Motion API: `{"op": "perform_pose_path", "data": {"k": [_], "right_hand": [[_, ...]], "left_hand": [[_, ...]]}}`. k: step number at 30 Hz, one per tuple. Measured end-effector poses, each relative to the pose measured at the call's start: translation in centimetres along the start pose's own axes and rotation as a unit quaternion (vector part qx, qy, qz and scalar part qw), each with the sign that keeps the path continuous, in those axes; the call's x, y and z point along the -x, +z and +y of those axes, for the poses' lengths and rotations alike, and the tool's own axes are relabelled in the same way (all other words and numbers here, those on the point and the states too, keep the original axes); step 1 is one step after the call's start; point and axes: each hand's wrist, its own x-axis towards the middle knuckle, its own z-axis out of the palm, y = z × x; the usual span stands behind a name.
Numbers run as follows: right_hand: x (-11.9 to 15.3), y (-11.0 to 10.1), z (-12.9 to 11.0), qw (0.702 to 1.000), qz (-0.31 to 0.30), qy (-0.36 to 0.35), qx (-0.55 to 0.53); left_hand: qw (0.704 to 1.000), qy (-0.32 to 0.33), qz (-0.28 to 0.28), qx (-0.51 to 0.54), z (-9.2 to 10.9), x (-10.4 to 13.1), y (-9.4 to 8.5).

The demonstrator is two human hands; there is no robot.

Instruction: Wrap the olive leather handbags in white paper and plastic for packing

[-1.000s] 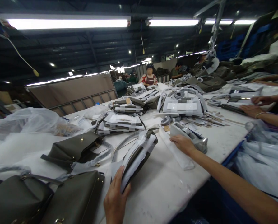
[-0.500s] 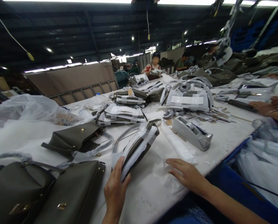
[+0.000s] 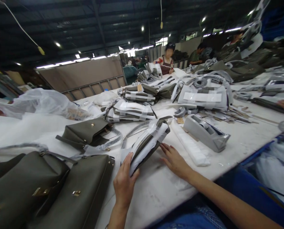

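Observation:
A flat olive handbag with white wrapping paper and clear tape along its edge lies tilted up on the white table. My left hand grips its near end, thumb on the right side and fingers on the left. My right hand is at the handbag's right side with fingers stretched out; the fingertips are at its edge, and whether they press on it I cannot tell. Right of that hand lie a stack of white foam strips and a grey tape dispenser.
Olive handbags fill the near left. Wrapped bags are piled farther back, beside paper scraps. Clear plastic covers the far left. A blue bin with plastic bags stands at right. A co-worker is across the table.
My right hand has moved left from the plastic sheet by the foam strips to the handbag's side. My left hand keeps its grip. The view has turned slightly left.

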Motion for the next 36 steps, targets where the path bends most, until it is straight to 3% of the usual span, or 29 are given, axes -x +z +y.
{"op": "perform_pose_path", "data": {"k": [4, 7, 10, 12, 16, 20, 27, 30, 33, 36], "right_hand": [[3.1, 0.6, 0.1, 0.998, -0.036, -0.056, 0.010], [4.7, 2.6, -1.8, 0.996, -0.069, -0.047, 0.003], [3.7, 4.1, -5.1, 0.996, -0.078, -0.031, -0.040], [2.6, 3.9, -6.6, 0.993, -0.078, -0.038, -0.074], [2.9, 1.7, -6.1, 0.994, -0.067, -0.060, -0.057], [5.3, 1.4, -5.3, 0.988, -0.123, -0.094, -0.013], [3.0, 3.6, -9.8, 0.995, -0.092, -0.038, 0.020], [2.9, 2.0, -10.3, 0.993, -0.085, -0.075, -0.022], [3.0, -1.1, -9.7, 0.982, -0.063, -0.142, -0.109], [0.8, -4.1, -8.3, 0.975, -0.010, -0.136, -0.176]], "left_hand": [[1.000, -0.002, 0.015, 0.011, -0.1, 0.0, -0.1], [1.000, -0.002, 0.027, 0.014, 0.1, -0.1, 0.0], [1.000, -0.008, 0.025, 0.009, 0.4, -0.2, 0.1], [1.000, -0.012, 0.016, 0.007, 0.6, -0.4, 0.1], [1.000, -0.008, 0.021, 0.010, 0.5, -0.4, -0.1], [1.000, -0.004, 0.023, 0.003, 0.7, -0.5, -0.1], [0.997, 0.055, 0.019, -0.046, 1.6, -0.8, 0.2], [0.990, 0.109, 0.041, -0.081, 1.6, 0.1, 0.8], [0.978, 0.166, 0.055, -0.112, 1.6, 1.8, 2.1], [0.964, 0.219, 0.081, -0.131, 2.1, 3.7, 3.6]]}}
